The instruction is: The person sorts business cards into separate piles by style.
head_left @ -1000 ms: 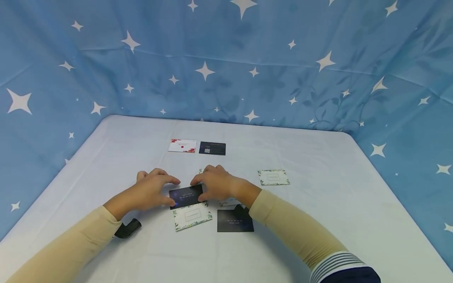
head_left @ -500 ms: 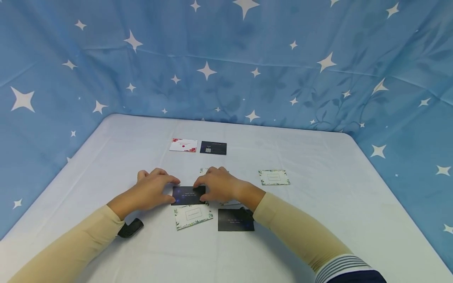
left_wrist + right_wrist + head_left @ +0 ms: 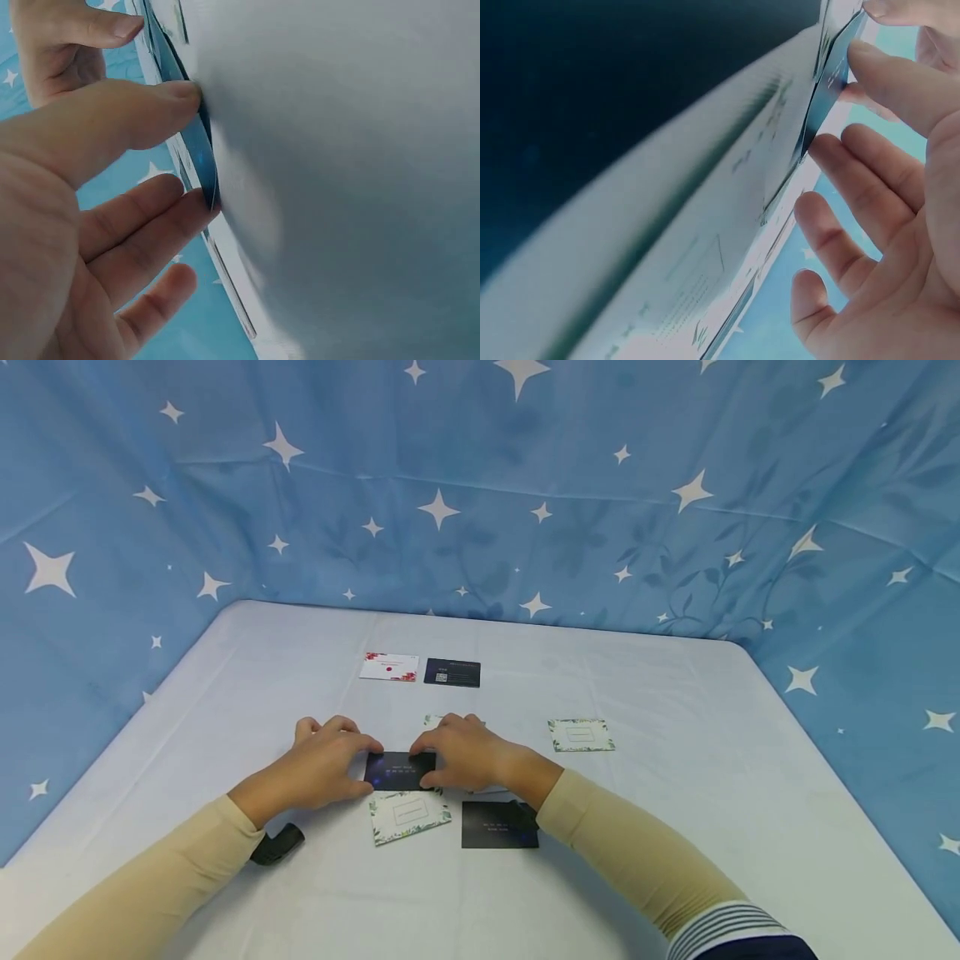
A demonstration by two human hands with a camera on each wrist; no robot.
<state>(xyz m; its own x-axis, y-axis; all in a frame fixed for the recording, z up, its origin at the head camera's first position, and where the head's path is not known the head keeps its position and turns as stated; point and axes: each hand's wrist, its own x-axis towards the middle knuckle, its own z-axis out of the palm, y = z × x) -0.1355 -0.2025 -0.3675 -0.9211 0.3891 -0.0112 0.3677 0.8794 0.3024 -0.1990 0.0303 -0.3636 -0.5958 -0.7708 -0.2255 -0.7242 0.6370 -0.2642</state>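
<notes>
A dark business card (image 3: 392, 772) with small pale print lies between both hands in the head view. My left hand (image 3: 315, 770) grips its left end, thumb on the near edge and a finger at the far edge; the left wrist view has the card (image 3: 197, 154) between thumb and fingertips. At the opposite end, my right hand (image 3: 467, 755) holds the card by thumb and forefinger, as the right wrist view also shows at the card's edge (image 3: 827, 94). Just in front is a white card (image 3: 409, 818) with a leafy border, slightly turned.
A second dark card (image 3: 487, 828) lies below the right wrist. Leaf-bordered cards are partly hidden behind the right hand, and another leafy card (image 3: 581, 735) lies further right. A red-flowered card (image 3: 388, 667) and a dark QR-code card (image 3: 452, 673) lie at the back.
The held dark card has turned from tilted to nearly level and shifted slightly right, off the leafy card's top edge. Over the last half second the hands have barely moved.
</notes>
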